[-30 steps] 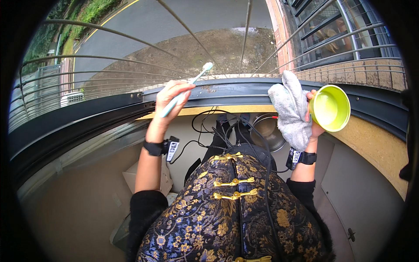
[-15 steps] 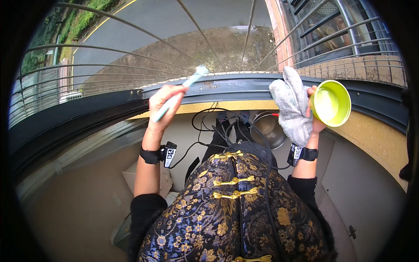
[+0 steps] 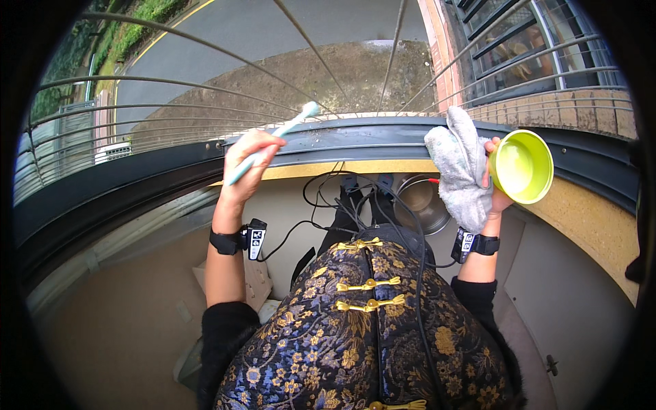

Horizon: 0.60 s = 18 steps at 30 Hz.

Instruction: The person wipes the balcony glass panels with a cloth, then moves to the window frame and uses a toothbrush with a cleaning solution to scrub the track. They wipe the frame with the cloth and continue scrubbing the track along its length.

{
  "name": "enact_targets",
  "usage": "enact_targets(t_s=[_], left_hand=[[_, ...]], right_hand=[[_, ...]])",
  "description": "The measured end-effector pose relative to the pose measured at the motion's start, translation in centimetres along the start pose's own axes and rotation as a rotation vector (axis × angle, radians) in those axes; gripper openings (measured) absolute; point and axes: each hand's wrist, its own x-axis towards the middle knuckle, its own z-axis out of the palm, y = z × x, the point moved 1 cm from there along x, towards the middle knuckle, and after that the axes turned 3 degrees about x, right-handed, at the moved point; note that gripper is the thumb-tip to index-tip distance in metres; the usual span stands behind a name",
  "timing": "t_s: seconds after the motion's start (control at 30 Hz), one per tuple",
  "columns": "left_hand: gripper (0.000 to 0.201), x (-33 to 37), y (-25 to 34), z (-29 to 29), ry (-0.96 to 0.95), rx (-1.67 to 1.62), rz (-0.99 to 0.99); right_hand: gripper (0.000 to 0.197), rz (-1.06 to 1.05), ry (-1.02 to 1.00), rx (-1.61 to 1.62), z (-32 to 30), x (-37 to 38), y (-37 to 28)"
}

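My left hand (image 3: 247, 164) is closed round the handle of a pale turquoise brush (image 3: 290, 128). Its small head points away from me, over the far edge of the dark grey window track (image 3: 372, 137). A few brown crumbs lie on the track beneath the handle. Over on the right, my right hand (image 3: 497, 195) grips a lime-green cup (image 3: 551, 167), tilted so that its pale inside shows. A grey rag (image 3: 459, 171) hangs from the same hand, against the cup's left side. Most fingers of that hand are hidden behind the cup and rag.
Metal guard bars (image 3: 311, 44) cross just beyond the track, with a road far below. A yellowish stone ledge (image 3: 581, 222) runs along the near side. Black cables (image 3: 321, 184) dangle before me, and a steel pot (image 3: 422, 205) stands low by my feet.
My left hand and the brush have shifted a little to the left, the brush now lying flatter. My right hand, with cup and rag, has moved very slightly right and nearer.
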Motion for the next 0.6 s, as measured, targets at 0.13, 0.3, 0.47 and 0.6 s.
enact_targets(t_s=[0.13,0.3,0.47,0.6], left_hand=[[0.020,0.0,1.3,1.2,0.121,-0.042,-0.001],[0.024,0.3,1.9,4.9,0.227,0.334,0.190],[0.025,0.2,1.8,4.6,0.118,0.407,0.149],[0.029,0.6,1.7,4.1,0.166,0.414,0.172]], right_hand=[[0.086,-0.049,0.038,-0.014,0.0,0.0,0.1],[0.087,-0.034,0.042,-0.085,0.8,0.1,0.0],[0.087,-0.022,0.069,-0.094,1.3,0.0,-0.4],[0.085,-0.014,0.020,-0.107,1.5,0.1,-0.5]])
